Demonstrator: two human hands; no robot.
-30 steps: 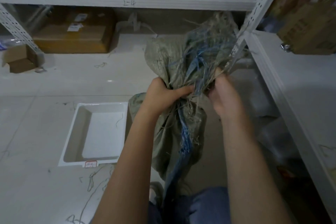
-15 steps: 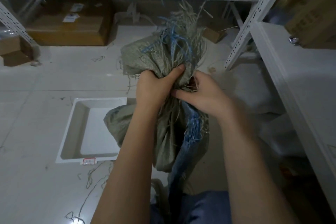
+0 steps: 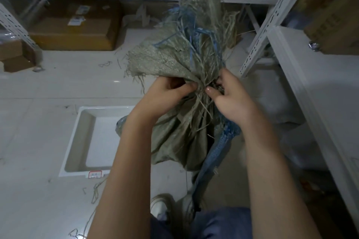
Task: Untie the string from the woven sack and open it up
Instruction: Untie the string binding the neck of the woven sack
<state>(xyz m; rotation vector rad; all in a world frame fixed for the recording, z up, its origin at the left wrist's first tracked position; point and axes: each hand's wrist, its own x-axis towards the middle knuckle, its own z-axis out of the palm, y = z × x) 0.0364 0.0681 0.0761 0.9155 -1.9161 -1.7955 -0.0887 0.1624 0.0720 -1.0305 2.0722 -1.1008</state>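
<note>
A grey-green woven sack (image 3: 178,137) with a blue stripe hangs in front of me above the floor. Its frayed top (image 3: 194,40) fans upward in loose grey and blue strands above a bunched neck. My left hand (image 3: 165,95) grips the neck from the left. My right hand (image 3: 231,95) is at the neck from the right, fingertips pinching among the strands where the tie sits. The string itself is hard to tell from the frayed fibres.
A white shallow tray (image 3: 81,141) lies on the tiled floor at left. White metal shelving (image 3: 272,17) stands at the back and right, with cardboard boxes (image 3: 77,29) below. Loose string bits (image 3: 95,192) lie on the floor. My shoe (image 3: 161,205) is under the sack.
The sack's frayed top has swung from the right toward the middle. My right hand has moved from gripping the strands to pinching at the neck beside my left hand.
</note>
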